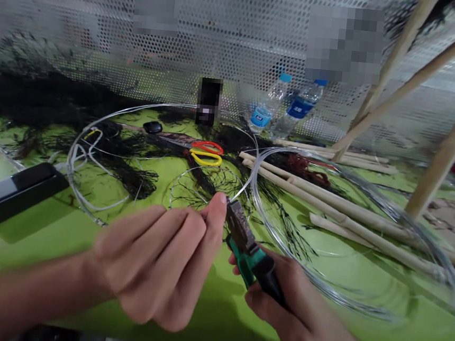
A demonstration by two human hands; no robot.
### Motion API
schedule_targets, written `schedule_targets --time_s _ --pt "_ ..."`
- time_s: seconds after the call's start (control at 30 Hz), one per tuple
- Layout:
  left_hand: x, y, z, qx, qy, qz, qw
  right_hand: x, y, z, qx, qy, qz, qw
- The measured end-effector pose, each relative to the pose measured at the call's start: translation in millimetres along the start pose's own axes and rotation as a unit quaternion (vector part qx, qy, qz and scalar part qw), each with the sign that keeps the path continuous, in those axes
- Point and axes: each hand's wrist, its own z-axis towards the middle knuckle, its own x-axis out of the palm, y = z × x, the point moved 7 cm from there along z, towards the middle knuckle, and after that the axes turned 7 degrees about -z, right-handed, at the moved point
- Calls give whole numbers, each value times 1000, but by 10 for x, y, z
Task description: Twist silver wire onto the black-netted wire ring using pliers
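Note:
My left hand [163, 263] is closed, with thumb and forefinger pinched on the wire at the plier tips. In my right hand [291, 303] are green-and-black pliers [243, 235], their jaws up against the pinched fingertips. A silver wire [246, 185] runs up from the jaws into a wide loop. Just behind my left hand, thin dark strands and a small wire ring [172, 187] lie on the green surface. A large coil of wire [255, 194] spreads out to the right, partly behind my right hand.
Scissors [207, 153] with red and yellow handles lie beyond my hands. Two water bottles [264, 112] lean near the perforated metal panel [238, 44]. Bamboo poles [343, 218] lie and stand at the right. A dark device [18, 192] and black netting [38, 95] are left.

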Motion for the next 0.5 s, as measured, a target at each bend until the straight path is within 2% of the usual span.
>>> schedule_targets --time_s 0.1,0.27,0.33,0.5 --pt "53 -133 -18 91 -12 142 986 25 14 30 -5 5 3 1000" --pt "112 -150 -51 108 15 158 981 53 17 76 -38 -12 -37 999" --pt "135 -149 -75 101 13 162 982 76 5 96 -43 -9 -45 998" --pt "140 -86 -85 36 -37 160 986 108 -32 151 -50 -6 -58 997"
